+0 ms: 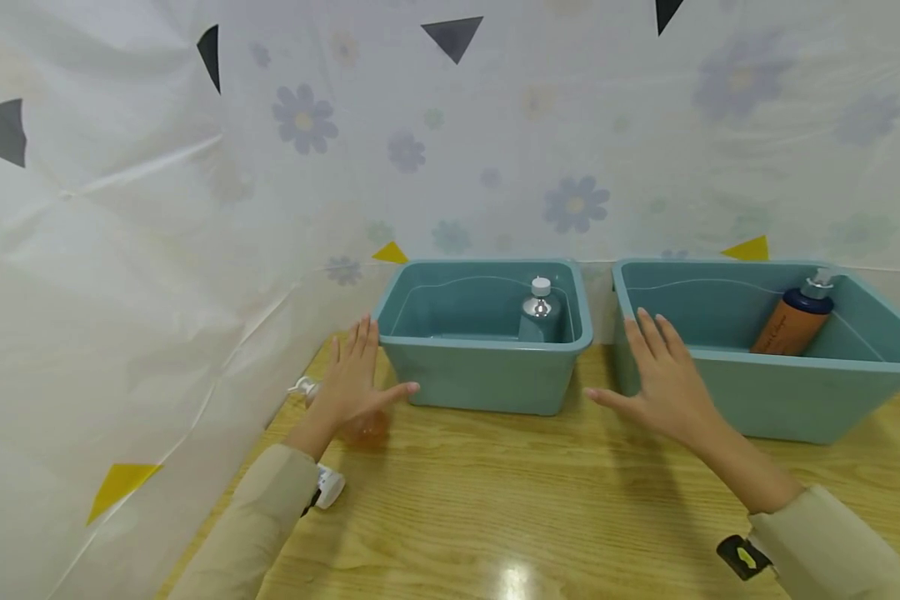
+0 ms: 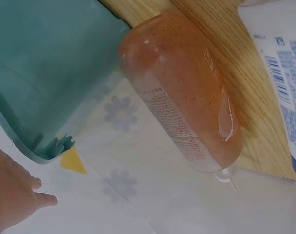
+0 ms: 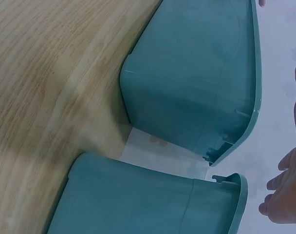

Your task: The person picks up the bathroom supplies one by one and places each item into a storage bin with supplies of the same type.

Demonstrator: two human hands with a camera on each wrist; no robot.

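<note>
The left hand hovers flat, fingers spread, right over the orange bottle — lying on its side, pump toward the wall — while the right hand, likewise spread, is well apart.

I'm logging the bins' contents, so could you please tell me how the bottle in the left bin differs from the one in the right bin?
The teal bottle in the left bin stands upright near the back wall; the orange-brown bottle in the right bin leans tilted against the back wall. The teal bottle matches its bin's colour; the orange-brown one has a dark blue collar. Both carry silvery pump tops.
</note>
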